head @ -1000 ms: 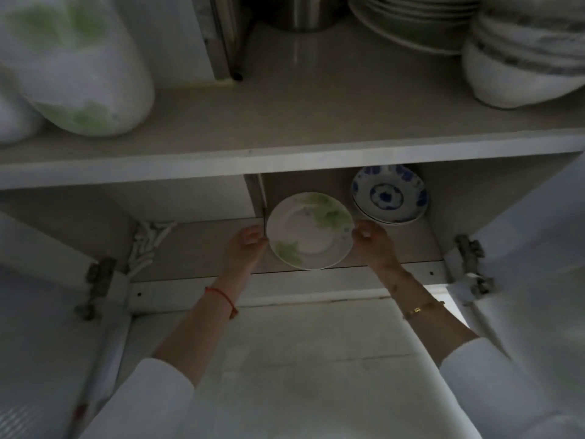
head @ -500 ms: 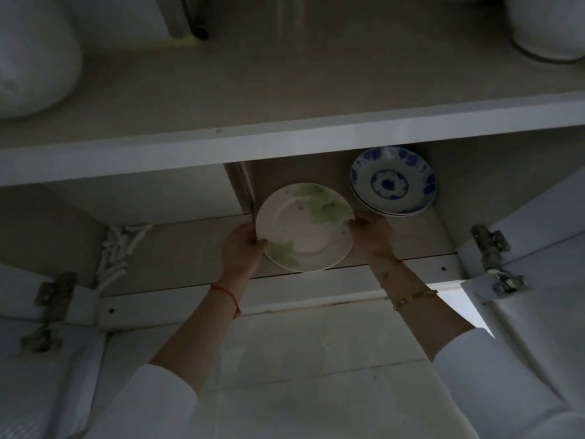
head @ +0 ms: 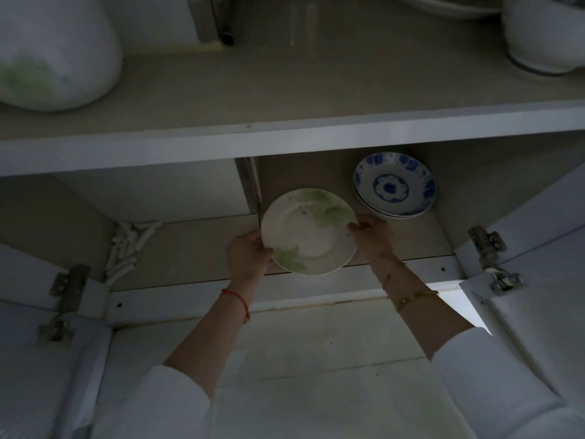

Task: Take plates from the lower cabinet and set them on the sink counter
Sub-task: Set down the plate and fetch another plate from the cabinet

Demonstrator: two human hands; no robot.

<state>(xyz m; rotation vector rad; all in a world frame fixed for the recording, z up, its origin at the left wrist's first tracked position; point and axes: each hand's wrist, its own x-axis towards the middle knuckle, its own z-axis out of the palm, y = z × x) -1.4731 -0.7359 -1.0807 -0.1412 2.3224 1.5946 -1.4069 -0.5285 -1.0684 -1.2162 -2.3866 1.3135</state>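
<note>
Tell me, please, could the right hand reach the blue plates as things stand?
Probably not yet: the right hand grips the green-leaf plate. The blue plates lie just behind it, nothing between, so once freed it likely could.

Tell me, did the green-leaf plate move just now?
Yes. The green-leaf plate has come slightly forward, away from the blue plates and toward the cabinet's front edge.

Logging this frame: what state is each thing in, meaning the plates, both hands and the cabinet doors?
green-leaf plate: held by both rims at the cabinet opening, face tilted up toward the camera.
left hand: grips the plate's left rim.
right hand: grips the plate's right rim.
blue-patterned plates: stacked inside the cabinet, untouched.
left cabinet door: open.
right cabinet door: open.
</note>
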